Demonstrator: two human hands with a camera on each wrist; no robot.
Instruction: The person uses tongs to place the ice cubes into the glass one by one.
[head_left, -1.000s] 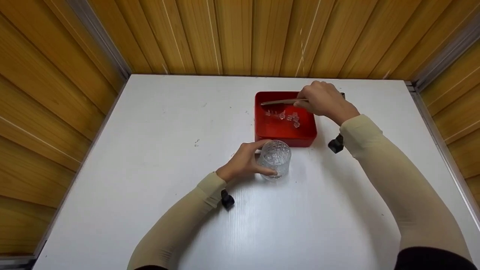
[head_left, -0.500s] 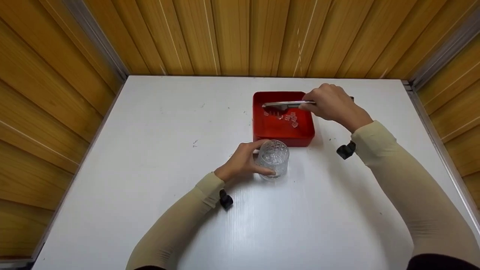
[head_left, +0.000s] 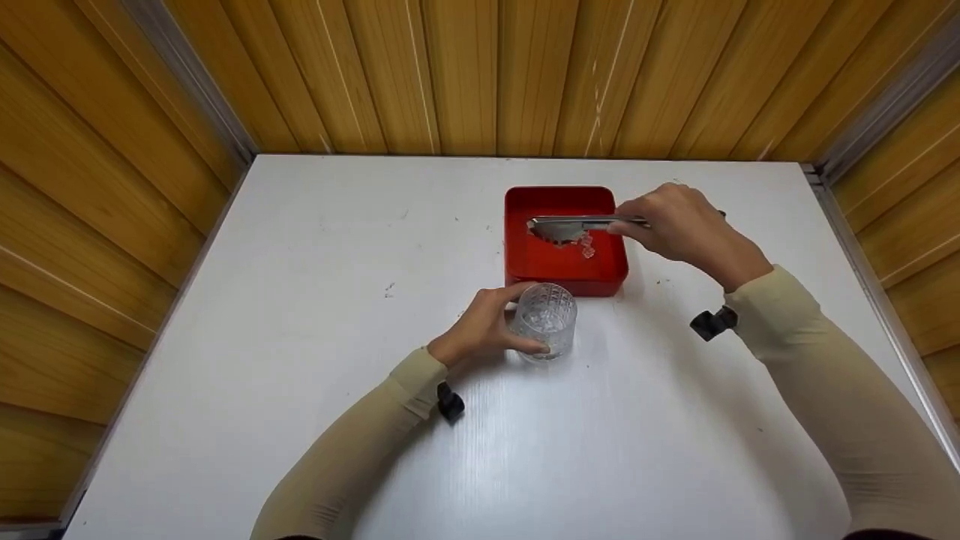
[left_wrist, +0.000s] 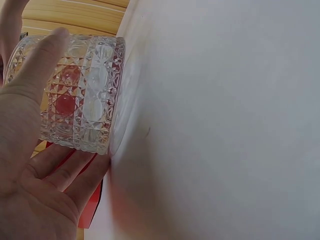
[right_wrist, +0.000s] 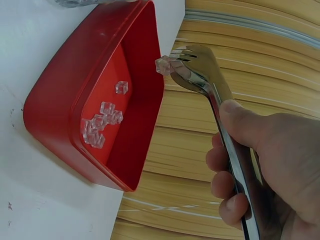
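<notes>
Clear cube [right_wrist: 163, 65] at the tips of metal tongs [right_wrist: 231, 145], over the red box [right_wrist: 65, 85], apart from the loose cubes [right_wrist: 100, 121] on its floor; right hand [head_left: 686, 232] curled round the tongs; their long axis nearly crosswise in the head view, tips left, so the cube lies left of that hand; glass [head_left: 546, 322] upright at the box's near side, closer to the person than the cube; left hand [head_left: 487, 324] beside it, gripping it between thumb and fingers; right hand well apart from the glass; whether the left fingers touch the box, cannot tell.
</notes>
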